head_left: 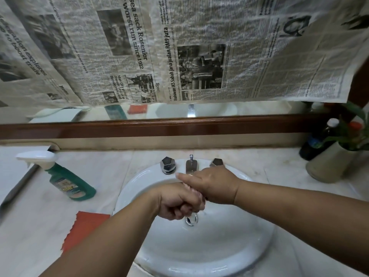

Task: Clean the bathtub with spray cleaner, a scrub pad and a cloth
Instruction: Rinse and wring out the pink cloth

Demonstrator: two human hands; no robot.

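The left hand (179,204), clenched, lies under the flat right hand (213,185), with the drain (191,219) just below their clasp

Both hands met over the white basin (219,248) below the tap (191,166): left hand (177,204) curled in a fist, right hand (213,185) laid across its top, one finger straight; green spray bottle (69,182) on the counter (123,162) at left, red cloth (83,226) beside the basin rim

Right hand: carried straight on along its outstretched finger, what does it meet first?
Probably the left tap handle, just beyond the right hand fingertip; depth is unclear, so it might pass in front.
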